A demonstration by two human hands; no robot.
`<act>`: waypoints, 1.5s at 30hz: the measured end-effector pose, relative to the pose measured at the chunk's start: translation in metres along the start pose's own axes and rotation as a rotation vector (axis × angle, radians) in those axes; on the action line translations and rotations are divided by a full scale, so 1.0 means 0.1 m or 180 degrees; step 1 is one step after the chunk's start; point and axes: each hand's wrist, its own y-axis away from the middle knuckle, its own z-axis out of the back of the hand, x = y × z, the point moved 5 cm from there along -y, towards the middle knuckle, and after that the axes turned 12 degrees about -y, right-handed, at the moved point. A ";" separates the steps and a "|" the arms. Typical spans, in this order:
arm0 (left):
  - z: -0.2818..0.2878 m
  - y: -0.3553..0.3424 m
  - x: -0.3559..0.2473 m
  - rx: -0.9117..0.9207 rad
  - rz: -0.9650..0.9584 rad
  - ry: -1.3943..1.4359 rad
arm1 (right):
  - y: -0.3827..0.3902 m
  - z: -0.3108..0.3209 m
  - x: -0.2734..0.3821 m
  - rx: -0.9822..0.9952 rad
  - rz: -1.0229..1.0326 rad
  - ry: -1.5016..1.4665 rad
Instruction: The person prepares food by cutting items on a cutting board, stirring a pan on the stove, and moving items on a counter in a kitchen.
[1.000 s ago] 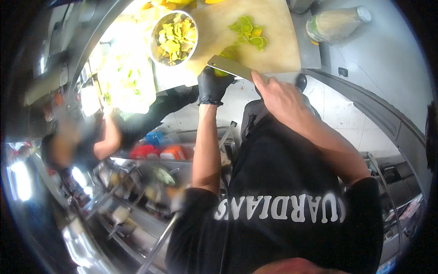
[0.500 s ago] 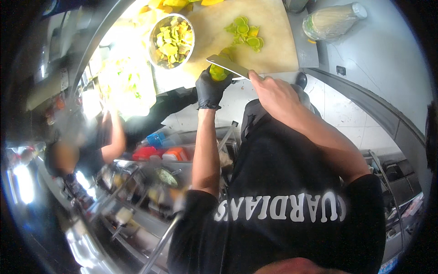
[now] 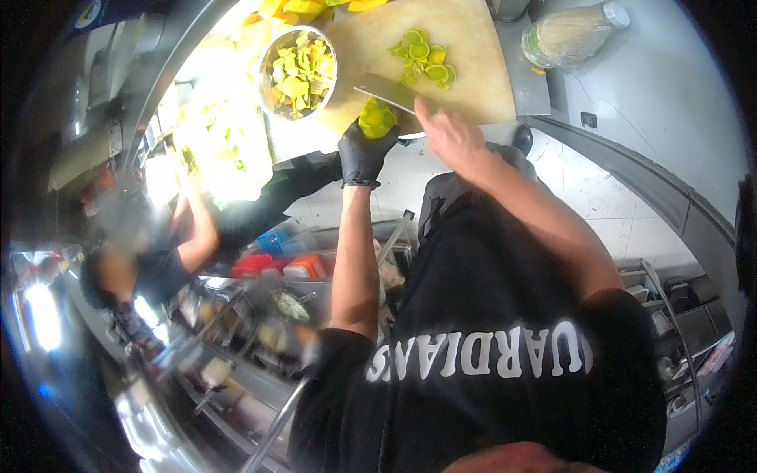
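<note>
My left hand, in a black glove, is closed around a green-and-yellow fruit that looks like a mango, at the near edge of the cutting board. My bare right hand grips a kitchen knife by its handle. Its broad blade points left and lies just beyond the mango; whether it touches the skin I cannot tell. Thin green peel slices lie in a loose pile on the board farther off. To the left of the knife, a round metal bowl holds many green and yellow peels.
Yellow fruit pieces lie at the board's far left edge. A plastic-wrapped bundle stands on the grey surface at the right. To my left, another person works at a brightly lit board. Red and blue containers sit below.
The knife and my right hand have moved slightly left and away from me, off the top of the mango. More of the mango shows in my left hand, which has barely moved.
</note>
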 end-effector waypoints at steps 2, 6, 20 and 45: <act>-0.01 0.01 0.01 -0.0068 -0.0140 0.0028 | -0.03 0.02 -0.08 -0.0019 -0.0007 -0.0674; -0.04 -0.01 0.11 0.0060 0.0442 0.1101 | 0.15 0.14 -0.01 0.0057 0.0023 -0.0934; -0.09 -0.03 0.20 -0.0241 -0.0089 0.0511 | 0.15 0.23 0.04 0.0199 0.0226 -0.0696; -0.48 0.02 0.09 -0.0184 0.1099 0.2166 | 0.37 0.26 0.07 0.0089 0.0168 -0.0582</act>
